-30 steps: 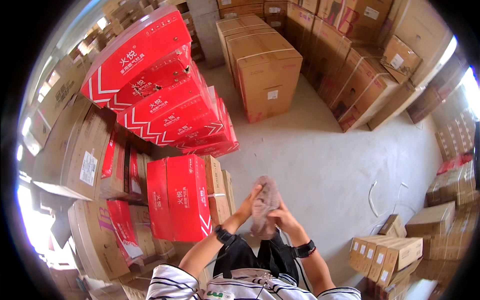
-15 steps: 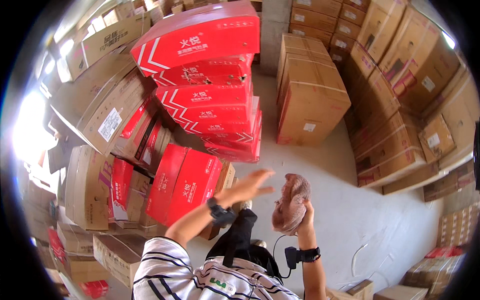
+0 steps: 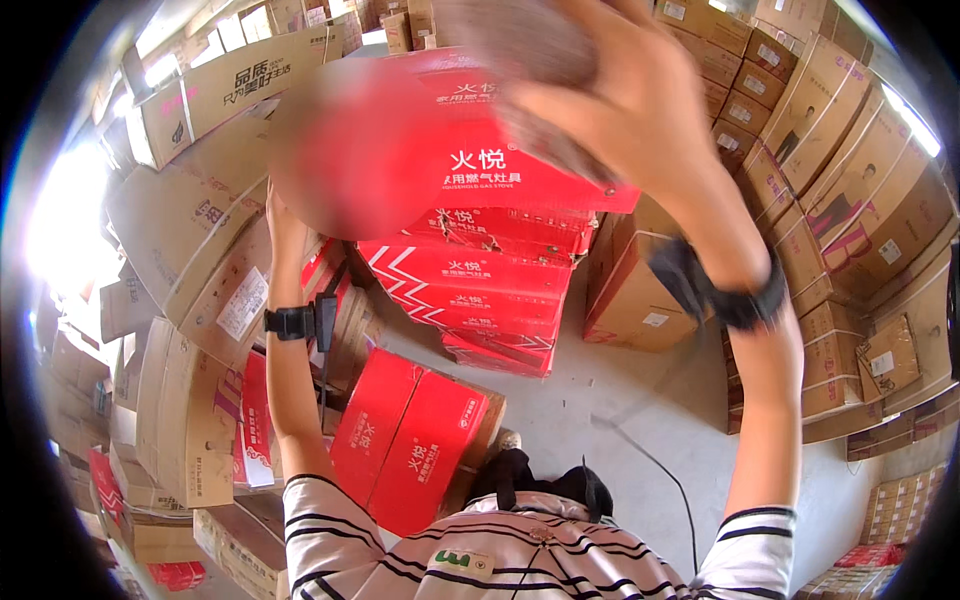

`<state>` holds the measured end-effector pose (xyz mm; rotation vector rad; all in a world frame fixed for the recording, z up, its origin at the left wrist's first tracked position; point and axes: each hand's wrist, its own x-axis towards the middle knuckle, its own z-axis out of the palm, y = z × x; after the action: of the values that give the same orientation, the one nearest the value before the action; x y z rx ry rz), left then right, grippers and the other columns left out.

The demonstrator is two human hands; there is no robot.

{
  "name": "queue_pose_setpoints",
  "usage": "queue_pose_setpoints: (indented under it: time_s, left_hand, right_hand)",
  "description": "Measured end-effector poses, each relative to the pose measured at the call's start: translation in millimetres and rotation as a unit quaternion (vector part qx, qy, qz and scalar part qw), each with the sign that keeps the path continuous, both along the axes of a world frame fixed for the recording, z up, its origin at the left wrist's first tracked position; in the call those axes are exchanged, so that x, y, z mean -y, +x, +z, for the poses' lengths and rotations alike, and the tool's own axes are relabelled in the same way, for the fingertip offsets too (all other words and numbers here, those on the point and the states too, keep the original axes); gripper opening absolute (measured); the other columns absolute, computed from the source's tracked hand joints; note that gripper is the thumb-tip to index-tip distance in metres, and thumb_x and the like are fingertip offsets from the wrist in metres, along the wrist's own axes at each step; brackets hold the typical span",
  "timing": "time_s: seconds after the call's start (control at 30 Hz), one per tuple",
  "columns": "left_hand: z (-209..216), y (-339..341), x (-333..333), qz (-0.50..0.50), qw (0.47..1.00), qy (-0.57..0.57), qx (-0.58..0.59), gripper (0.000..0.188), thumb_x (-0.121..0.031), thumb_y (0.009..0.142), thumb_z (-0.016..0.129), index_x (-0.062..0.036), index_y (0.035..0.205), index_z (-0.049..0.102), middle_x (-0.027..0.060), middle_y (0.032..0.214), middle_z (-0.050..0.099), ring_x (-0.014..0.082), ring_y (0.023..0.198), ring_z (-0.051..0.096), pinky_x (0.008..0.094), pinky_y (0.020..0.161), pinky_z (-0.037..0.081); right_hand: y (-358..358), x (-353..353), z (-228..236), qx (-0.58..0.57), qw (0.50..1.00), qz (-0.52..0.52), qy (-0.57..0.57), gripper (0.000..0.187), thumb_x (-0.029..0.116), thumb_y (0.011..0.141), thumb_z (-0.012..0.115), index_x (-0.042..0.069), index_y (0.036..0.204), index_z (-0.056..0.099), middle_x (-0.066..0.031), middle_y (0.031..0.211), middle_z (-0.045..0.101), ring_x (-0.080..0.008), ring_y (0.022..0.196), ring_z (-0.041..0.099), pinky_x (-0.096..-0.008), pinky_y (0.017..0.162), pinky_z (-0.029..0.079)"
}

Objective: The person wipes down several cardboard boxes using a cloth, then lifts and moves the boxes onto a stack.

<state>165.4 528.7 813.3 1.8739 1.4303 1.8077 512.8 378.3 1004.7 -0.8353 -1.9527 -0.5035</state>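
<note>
My right hand point(image 3: 640, 110) is raised over the top of the red carton stack, its fingers wrapped round a brownish-pink cloth point(image 3: 540, 45). The cloth looks smeared by motion and lies close over the top red carton point(image 3: 480, 160); I cannot tell whether it touches it. At the left end of that carton is my left hand point(image 3: 286, 222), its wrist upright and its fingers hidden by a blurred patch. Whether it touches the carton does not show. Beneath are several more red cartons point(image 3: 465, 265), one with torn, scuffed edges.
Close by my legs stand two red cartons point(image 3: 410, 440) side by side. Piled brown cartons point(image 3: 205, 215) lean along the left. A tall brown carton point(image 3: 640, 300) stands right of the stack, with strapped brown cartons point(image 3: 820, 250) farther right. A dark cord point(image 3: 650, 460) hangs from my right wrist.
Both hands have risen from near my body to the top of the red stack. The cloth has moved up with my right hand. The stack now appears nearer and more central.
</note>
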Motion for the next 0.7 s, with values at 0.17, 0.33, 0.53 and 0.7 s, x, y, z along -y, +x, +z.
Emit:
queue_pose_setpoints:
  time_s: [0.17,0.33,0.53,0.7]
  left_hand:
    - [14,42,-8,-0.035,0.961,-0.009,0.273,0.024,-0.018,0.085,0.050,-0.0031,0.102,0.055,0.0041,0.087,0.059,0.0128,0.078,0.056,0.0246,0.065,0.044]
    - [-1,23,-45,-0.192,0.921,0.048,0.335,0.023,-0.017,0.085,0.049,-0.0005,0.098,0.058,0.0031,0.089,0.060,0.0114,0.077,0.058,0.0232,0.064,0.044]
    - [45,24,-30,-0.110,0.936,-0.105,0.318,0.034,-0.029,0.086,0.053,-0.0081,0.112,0.056,0.0022,0.105,0.058,0.0133,0.096,0.053,0.0282,0.081,0.039]
    - [80,66,-21,-0.042,0.984,-0.107,0.134,0.040,-0.032,0.083,0.057,-0.0062,0.113,0.053,0.0051,0.110,0.056,0.0152,0.097,0.052,0.0302,0.084,0.039]
  right_hand:
    - [-140,-104,-2,0.218,0.970,-0.004,-0.108,0.045,0.026,0.066,0.059,0.006,0.106,0.061,-0.0107,0.093,0.062,-0.0303,0.088,0.060,-0.0511,0.072,0.046]
    - [-199,-156,-66,0.196,0.969,-0.103,-0.105,0.045,0.036,0.074,0.055,0.008,0.109,0.060,-0.0128,0.111,0.057,-0.0353,0.104,0.052,-0.0601,0.079,0.040]
    - [-122,-153,-33,0.170,0.965,0.057,-0.191,0.040,0.041,0.071,0.058,0.009,0.094,0.067,-0.0147,0.098,0.063,-0.0319,0.095,0.059,-0.0441,0.077,0.047]
    - [-70,-194,-40,0.183,0.965,0.036,-0.186,0.022,0.024,0.066,0.060,0.009,0.082,0.062,-0.0126,0.081,0.060,-0.0269,0.074,0.057,-0.0340,0.066,0.046]
